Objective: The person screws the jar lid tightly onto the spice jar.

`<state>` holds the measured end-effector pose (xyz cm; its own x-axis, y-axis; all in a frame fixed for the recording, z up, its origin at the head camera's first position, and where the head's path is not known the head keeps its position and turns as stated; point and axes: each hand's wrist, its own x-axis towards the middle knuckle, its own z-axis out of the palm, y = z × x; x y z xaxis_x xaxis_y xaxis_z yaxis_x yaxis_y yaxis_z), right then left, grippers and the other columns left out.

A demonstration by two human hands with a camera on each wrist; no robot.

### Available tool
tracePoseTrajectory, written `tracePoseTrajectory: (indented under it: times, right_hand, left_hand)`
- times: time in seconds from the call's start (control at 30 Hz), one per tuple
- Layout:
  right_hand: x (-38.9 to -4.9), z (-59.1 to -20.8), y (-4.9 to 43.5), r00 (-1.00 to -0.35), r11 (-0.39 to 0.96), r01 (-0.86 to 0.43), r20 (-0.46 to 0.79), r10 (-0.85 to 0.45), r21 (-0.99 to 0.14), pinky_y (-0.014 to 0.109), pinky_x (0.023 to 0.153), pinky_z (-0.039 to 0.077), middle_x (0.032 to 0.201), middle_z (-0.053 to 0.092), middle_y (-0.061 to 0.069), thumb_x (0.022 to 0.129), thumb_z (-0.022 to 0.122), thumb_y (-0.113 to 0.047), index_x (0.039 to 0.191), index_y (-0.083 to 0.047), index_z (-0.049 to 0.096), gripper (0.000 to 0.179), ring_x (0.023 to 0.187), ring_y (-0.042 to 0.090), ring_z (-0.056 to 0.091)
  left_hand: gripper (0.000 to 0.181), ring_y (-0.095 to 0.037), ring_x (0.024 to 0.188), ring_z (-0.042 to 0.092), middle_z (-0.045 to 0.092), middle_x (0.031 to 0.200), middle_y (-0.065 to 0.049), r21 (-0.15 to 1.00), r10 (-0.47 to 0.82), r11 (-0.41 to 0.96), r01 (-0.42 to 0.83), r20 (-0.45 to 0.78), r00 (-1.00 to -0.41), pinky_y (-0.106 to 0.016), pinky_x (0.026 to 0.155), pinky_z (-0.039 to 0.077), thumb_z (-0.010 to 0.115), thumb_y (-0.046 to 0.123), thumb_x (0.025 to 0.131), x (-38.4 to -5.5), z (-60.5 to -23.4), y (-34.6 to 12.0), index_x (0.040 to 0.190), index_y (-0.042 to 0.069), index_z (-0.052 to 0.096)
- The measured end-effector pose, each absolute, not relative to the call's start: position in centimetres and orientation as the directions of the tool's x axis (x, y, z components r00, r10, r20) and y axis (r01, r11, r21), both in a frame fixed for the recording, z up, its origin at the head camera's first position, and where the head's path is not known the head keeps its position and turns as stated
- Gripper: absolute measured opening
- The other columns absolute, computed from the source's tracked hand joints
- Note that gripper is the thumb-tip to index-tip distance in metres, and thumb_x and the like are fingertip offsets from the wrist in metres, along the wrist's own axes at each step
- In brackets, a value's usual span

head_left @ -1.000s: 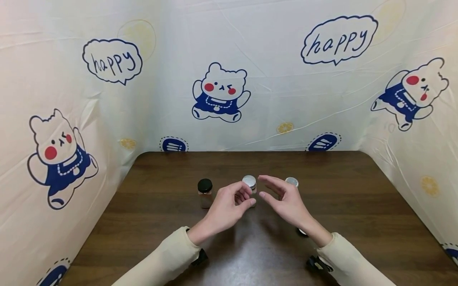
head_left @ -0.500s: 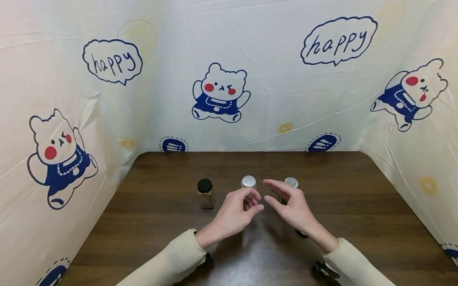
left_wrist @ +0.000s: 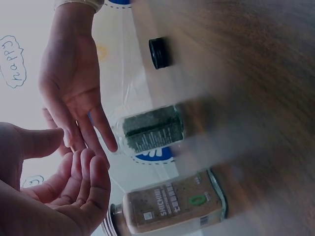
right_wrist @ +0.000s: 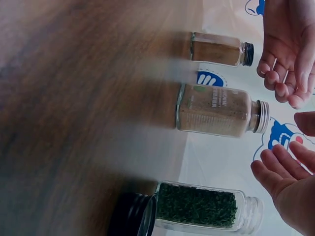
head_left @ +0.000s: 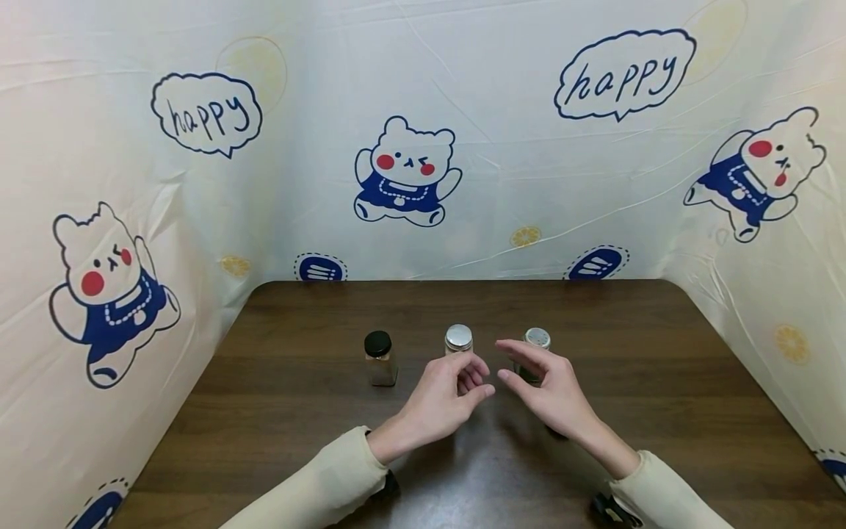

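My left hand (head_left: pixel 446 397) hovers above the table with loosely curled fingers and nothing in them. Facing it across a small gap is my right hand (head_left: pixel 551 386), its fingers relaxed and holding nothing. Just behind the left hand stands a spice jar of light brown powder with a silver lid (head_left: pixel 459 338), its lower part hidden in the head view. The right hand partly covers a glass jar of green dried herbs (right_wrist: pixel 199 206), which has no black lid on it. A black lid (left_wrist: pixel 158 53) lies on the table, mostly hidden under the right wrist in the head view.
A smaller jar of brown spice with a black lid (head_left: pixel 381 360) stands left of the hands. The wooden table (head_left: pixel 297 411) is enclosed on the sides and back by a white printed cloth (head_left: pixel 502 169).
Both hands have shifted to the right and a little nearer the body, staying empty. More of the left jar and its base now shows. The jars have not moved.
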<state>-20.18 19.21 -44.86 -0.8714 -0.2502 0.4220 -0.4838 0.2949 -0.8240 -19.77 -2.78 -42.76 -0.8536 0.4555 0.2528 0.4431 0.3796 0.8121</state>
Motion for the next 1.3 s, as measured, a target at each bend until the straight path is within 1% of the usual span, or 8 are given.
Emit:
tracePoseTrajectory:
  times: [0.13,0.27,0.37,0.57,0.8,0.97,1.13,1.3]
  right_hand:
    - [-20.1,-45.0,19.3,-0.871,0.280,-0.484,0.424,-0.248,-0.829,0.027,0.102,0.050,0.131,0.071,0.010,0.094,0.078,0.001,0.132,-0.006,0.071,0.040,0.123,0.034,0.066]
    - [-19.9,-45.2,19.5,-0.870,0.278,-0.485,0.427,-0.247,-0.829,0.027,0.102,0.050,0.131,0.070,0.016,0.094,0.078,0.001,0.131,-0.006,0.071,0.039,0.123,0.039,0.065]
    - [-19.8,-45.2,19.7,-0.875,0.299,-0.478,0.418,-0.244,-0.826,0.029,0.101,0.051,0.131,0.070,0.013,0.094,0.079,-0.001,0.131,-0.008,0.071,0.038,0.122,0.036,0.066]
    - [-19.5,-45.4,20.0,-0.886,0.331,-0.460,0.398,-0.238,-0.824,0.037,0.101,0.052,0.131,0.071,0.006,0.095,0.079,-0.005,0.131,-0.011,0.072,0.038,0.122,0.028,0.067]
    - [-19.3,-45.7,20.2,-0.880,0.327,-0.471,0.409,-0.242,-0.819,0.028,0.100,0.052,0.128,0.071,0.006,0.094,0.079,-0.003,0.129,-0.010,0.073,0.036,0.120,0.038,0.067]
    - [-19.2,-45.8,20.6,-0.874,0.335,-0.484,0.426,-0.235,-0.808,0.027,0.098,0.053,0.126,0.072,0.008,0.093,0.080,0.000,0.127,-0.007,0.073,0.035,0.117,0.029,0.069]
    - [-18.9,-46.0,20.8,-0.872,0.344,-0.488,0.427,-0.240,-0.802,0.027,0.098,0.053,0.124,0.073,0.008,0.092,0.081,0.001,0.124,-0.005,0.074,0.034,0.115,0.033,0.069]
    - [-18.8,-46.3,20.9,-0.870,0.360,-0.493,0.434,-0.235,-0.792,0.028,0.098,0.053,0.122,0.073,0.006,0.092,0.081,0.000,0.122,-0.007,0.075,0.032,0.114,0.027,0.070]
  left_hand:
    - [0.012,-0.007,0.081,0.061,0.063,0.091,0.007,0.814,0.457,0.381,0.438,0.246,-0.855,-0.034,0.075,0.058,0.078,0.010,0.097,-19.8,-42.9,-2.6,0.104,0.013,0.069]
    - [0.012,-0.007,0.080,0.061,0.063,0.090,0.007,0.810,0.459,0.378,0.448,0.257,-0.851,-0.031,0.074,0.057,0.078,0.009,0.096,-19.9,-43.2,-2.3,0.103,0.013,0.069]
    - [0.013,-0.006,0.080,0.061,0.063,0.090,0.007,0.806,0.463,0.375,0.457,0.264,-0.846,-0.025,0.072,0.055,0.079,0.008,0.096,-19.9,-43.4,-2.1,0.103,0.012,0.069]
    - [0.013,-0.005,0.080,0.061,0.063,0.089,0.007,0.811,0.464,0.372,0.452,0.259,-0.847,-0.024,0.072,0.055,0.079,0.008,0.095,-20.0,-43.7,-1.6,0.104,0.006,0.070]
    - [0.013,-0.004,0.078,0.061,0.063,0.087,0.007,0.814,0.452,0.376,0.442,0.255,-0.855,-0.024,0.073,0.055,0.080,0.006,0.094,-20.0,-43.8,-1.1,0.101,0.009,0.069]
    - [0.013,-0.003,0.078,0.061,0.063,0.086,0.007,0.813,0.455,0.375,0.445,0.256,-0.853,-0.023,0.074,0.055,0.080,0.006,0.094,-20.2,-44.2,-0.8,0.102,0.007,0.069]
    - [0.014,-0.003,0.078,0.061,0.063,0.087,0.008,0.814,0.464,0.378,0.442,0.246,-0.851,-0.022,0.074,0.054,0.080,0.007,0.094,-20.3,-44.7,-0.4,0.104,0.004,0.070]
    - [0.016,-0.002,0.079,0.062,0.066,0.091,0.003,0.813,0.474,0.377,0.444,0.242,-0.846,-0.021,0.074,0.055,0.080,0.007,0.094,-20.3,-45.1,-0.1,0.106,0.002,0.070]
